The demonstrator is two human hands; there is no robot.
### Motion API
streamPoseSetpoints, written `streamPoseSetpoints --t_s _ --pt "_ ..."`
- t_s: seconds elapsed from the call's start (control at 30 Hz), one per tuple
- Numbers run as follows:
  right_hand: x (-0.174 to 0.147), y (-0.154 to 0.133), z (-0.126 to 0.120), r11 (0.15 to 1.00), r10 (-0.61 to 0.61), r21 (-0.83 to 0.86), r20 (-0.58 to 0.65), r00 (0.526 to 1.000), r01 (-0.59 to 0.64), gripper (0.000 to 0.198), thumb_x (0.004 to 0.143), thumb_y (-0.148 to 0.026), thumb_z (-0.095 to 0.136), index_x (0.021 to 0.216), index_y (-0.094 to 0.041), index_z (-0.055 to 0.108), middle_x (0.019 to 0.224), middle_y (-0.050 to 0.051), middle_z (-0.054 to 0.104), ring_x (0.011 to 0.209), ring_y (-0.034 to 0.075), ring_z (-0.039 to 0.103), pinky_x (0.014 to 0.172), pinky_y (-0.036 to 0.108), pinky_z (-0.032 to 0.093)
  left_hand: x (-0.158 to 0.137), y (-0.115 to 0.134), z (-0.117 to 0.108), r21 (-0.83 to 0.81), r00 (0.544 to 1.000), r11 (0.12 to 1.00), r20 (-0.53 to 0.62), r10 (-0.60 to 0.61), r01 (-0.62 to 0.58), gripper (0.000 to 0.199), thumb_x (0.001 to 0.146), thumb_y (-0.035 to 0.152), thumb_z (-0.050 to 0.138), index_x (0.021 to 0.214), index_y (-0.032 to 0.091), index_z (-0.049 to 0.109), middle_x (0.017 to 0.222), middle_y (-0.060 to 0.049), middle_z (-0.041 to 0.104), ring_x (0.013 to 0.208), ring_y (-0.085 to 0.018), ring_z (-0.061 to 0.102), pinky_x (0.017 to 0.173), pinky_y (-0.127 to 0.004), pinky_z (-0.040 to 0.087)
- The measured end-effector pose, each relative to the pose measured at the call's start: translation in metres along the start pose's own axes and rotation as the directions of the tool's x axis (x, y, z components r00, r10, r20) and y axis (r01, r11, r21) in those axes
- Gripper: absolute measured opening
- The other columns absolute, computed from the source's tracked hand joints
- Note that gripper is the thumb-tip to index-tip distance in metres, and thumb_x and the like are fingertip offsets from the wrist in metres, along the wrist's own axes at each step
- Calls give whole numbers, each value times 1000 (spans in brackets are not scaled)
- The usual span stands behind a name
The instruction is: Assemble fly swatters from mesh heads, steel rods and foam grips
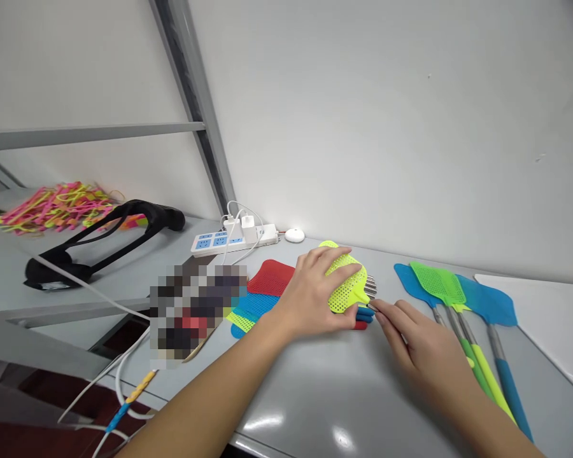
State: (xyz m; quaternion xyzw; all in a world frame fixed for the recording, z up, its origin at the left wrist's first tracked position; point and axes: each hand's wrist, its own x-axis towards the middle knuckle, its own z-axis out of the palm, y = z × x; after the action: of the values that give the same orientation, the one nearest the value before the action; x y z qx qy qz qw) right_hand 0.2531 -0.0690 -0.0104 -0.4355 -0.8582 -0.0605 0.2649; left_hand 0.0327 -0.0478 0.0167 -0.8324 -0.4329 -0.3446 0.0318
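My left hand (310, 296) is closed around a yellow-green fly swatter head (347, 289), its fingers over the perforated face and its thumb at the lower edge. Just right of it, my right hand (420, 346) pinches a thin metal rod at the swatter's neck; most of the rod is hidden by the fingers. Several metal rods (371, 286) and blue handles (364, 314) lie under and behind the left hand, with a bit of red below. Left of that hand are a red swatter head (272, 277) and blue swatter heads (253, 308), partly covered by the wrist.
Several fly swatters (442, 283) with blue and green heads lie at right beside a white sheet (539, 318). A power strip (233, 239) with chargers sits by the wall. A blurred-out item (195, 315), white cables (119, 375), a black frame (109, 245) and colourful strips (67, 207) are at left.
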Motion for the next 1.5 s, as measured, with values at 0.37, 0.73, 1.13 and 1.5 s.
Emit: streamPoseSetpoints --t_s 0.37,0.73,1.13,1.5 --pt "-1 1 1 1000 15 17 -46 999 -14 28 99 -33 43 117 -25 64 74 -1 56 60 11 54 52 23 32 -1 -1 3 35 996 999 -82 45 -42 52 74 35 62 125 24 57 141 -8 49 127 -31 39 101 -47 35" --pt "-5 4 1 998 -6 -57 -86 996 1 28 98 -34 46 114 -24 67 69 -1 54 56 10 48 50 24 27 -3 2 8 80 993 993 -79 91 -85 46 76 34 60 122 23 60 139 -8 53 123 -32 41 93 -47 38" --pt "-2 7 -1 994 28 106 -5 1000 -27 27 99 -32 45 109 -21 66 73 0 56 60 12 52 55 24 34 -5 10 12 -165 878 984 -479 -27 -60 55 78 19 63 131 28 49 151 -10 28 122 -29 48 94 -46 47" --pt "-5 7 -6 999 -39 22 21 999 39 25 98 -30 44 109 -22 65 72 0 59 59 13 52 54 26 31 0 -8 -5 -758 828 502 87 -554 416 25 79 42 71 90 20 67 75 -1 65 67 -14 59 57 -24 46"
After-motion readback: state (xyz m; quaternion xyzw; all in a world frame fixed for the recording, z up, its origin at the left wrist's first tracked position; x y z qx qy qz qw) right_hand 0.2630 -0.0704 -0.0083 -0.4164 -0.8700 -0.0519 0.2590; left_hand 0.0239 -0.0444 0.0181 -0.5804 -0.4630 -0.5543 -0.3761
